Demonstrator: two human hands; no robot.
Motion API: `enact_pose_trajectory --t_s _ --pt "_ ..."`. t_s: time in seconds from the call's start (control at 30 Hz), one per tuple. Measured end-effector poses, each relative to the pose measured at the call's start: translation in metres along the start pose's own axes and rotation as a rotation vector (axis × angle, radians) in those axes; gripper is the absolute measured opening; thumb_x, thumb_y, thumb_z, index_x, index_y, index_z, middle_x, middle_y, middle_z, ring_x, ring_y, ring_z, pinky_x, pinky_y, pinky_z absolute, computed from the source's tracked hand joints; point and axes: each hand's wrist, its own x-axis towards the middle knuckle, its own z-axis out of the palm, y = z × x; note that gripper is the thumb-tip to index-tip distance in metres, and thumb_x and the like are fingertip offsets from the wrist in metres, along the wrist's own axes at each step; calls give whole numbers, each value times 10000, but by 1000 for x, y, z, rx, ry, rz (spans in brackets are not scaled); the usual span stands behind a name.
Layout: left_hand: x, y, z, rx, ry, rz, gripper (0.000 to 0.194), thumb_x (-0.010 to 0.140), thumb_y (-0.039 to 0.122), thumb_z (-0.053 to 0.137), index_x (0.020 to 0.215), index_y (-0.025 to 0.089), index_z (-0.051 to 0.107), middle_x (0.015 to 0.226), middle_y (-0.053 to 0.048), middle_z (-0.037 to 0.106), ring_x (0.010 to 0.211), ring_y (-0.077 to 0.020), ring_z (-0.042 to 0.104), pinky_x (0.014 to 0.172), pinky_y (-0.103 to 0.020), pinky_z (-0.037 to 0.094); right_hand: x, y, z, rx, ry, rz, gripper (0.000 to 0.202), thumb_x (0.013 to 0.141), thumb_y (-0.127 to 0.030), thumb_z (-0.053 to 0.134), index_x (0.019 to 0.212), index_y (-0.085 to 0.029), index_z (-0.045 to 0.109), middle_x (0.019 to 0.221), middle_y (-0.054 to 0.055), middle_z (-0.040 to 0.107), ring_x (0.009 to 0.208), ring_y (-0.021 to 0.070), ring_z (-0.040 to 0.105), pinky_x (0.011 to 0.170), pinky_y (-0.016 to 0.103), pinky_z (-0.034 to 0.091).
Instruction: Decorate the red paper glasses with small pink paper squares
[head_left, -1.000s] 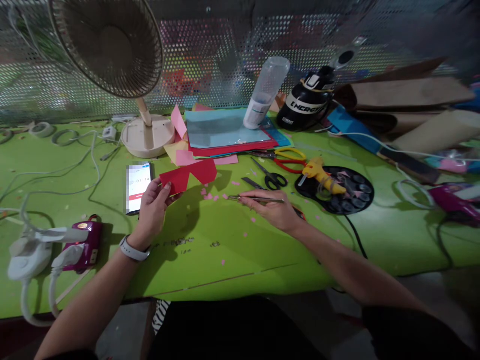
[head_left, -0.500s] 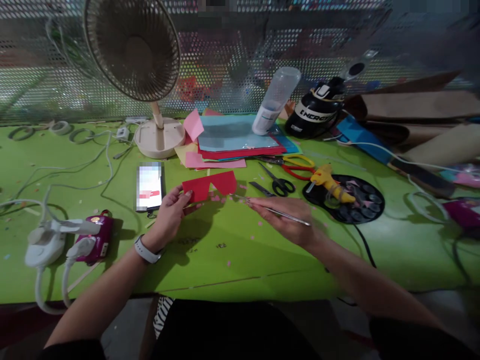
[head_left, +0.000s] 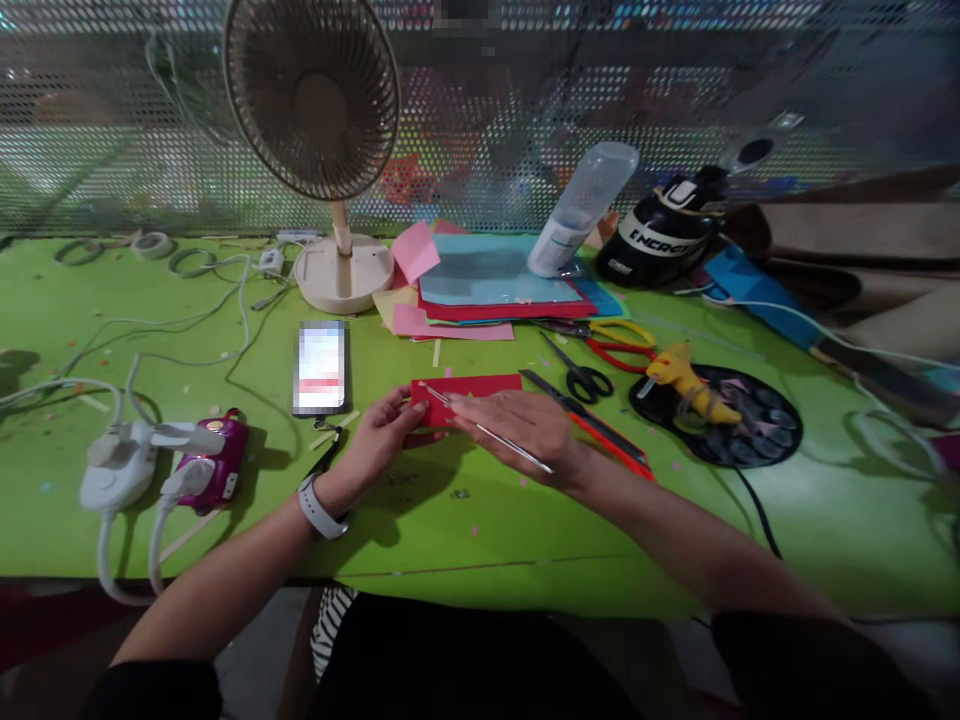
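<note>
My left hand (head_left: 386, 430), wearing a white wristband, pinches the left end of a red paper piece (head_left: 499, 384) just above the green table. My right hand (head_left: 517, 430) holds a slim silver pen-like tool (head_left: 514, 452); its exact kind is unclear. The tool's tip lies over the left part of the paper. My right fingers hide the lower right part of the paper, where a small notch shows. Right of that hand lie an orange utility knife (head_left: 607, 440) and black-handled scissors (head_left: 587, 384).
A phone (head_left: 320, 370) lies left of the paper, with plugs and a purple adapter (head_left: 217, 465) nearby. Behind stand a fan (head_left: 341, 275), a coloured paper stack (head_left: 487, 265) and a bottle (head_left: 581, 215). At right, a yellow glue gun (head_left: 697, 385) rests on a black tray (head_left: 780, 430).
My right hand has moved left over the red paper, taking the tool's tip from its right end to its left part. The paper looks flatter. The orange knife has come into view.
</note>
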Motion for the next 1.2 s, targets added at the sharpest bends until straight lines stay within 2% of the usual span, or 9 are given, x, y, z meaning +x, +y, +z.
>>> enact_pose_trajectory --t_s 0.1,0.2,0.33,0.5,0.8,1.03,1.2 --pt "-1 0 1 0 -2 3 324 800 365 747 1068 208 657 1080 -65 723 887 -175 707 798 -321 597 1 -1 0 -35 4 -8 234 932 -161 578 1121 -204 709 1019 72 769 828 194 755 750 322 637" --pt "-2 1 2 7 -15 2 319 805 366 743 1068 207 660 1066 -59 725 887 -170 704 787 -311 596 2 -1 0 -26 52 -42 260 923 -142 583 1149 -196 699 1028 75 768 846 200 754 763 326 636" --pt "-3 2 4 25 -26 12 292 826 358 725 1075 217 667 1068 -57 724 906 -172 701 799 -312 593 3 -1 0 -5 54 -40 305 918 -130 581 1191 -223 679 1034 53 769 836 185 753 762 321 638" --pt "-3 1 3 12 -34 9 305 818 364 735 1077 217 665 1065 -53 725 910 -176 701 803 -317 594 5 -3 1 -26 125 -77 310 910 -121 590 1191 -218 677 985 39 780 791 175 752 725 305 639" --pt "-3 3 4 -28 -28 0 354 803 350 759 1090 178 647 1118 -74 707 919 -176 693 820 -327 590 5 -2 0 5 170 -90 301 881 -109 645 1177 -161 663 937 81 783 755 182 752 672 292 620" --pt "-4 5 7 -24 -16 7 347 782 363 777 1052 182 653 1015 -41 717 875 -157 688 781 -298 591 5 -4 -3 85 199 -2 260 886 -136 649 1137 -198 682 937 64 784 757 172 754 661 277 616" --pt "-5 6 7 0 -25 9 340 812 357 748 1084 184 642 1067 -59 720 881 -164 697 788 -303 585 3 -1 -1 91 198 51 228 882 -162 656 1096 -225 704 944 40 784 741 169 754 652 280 621"
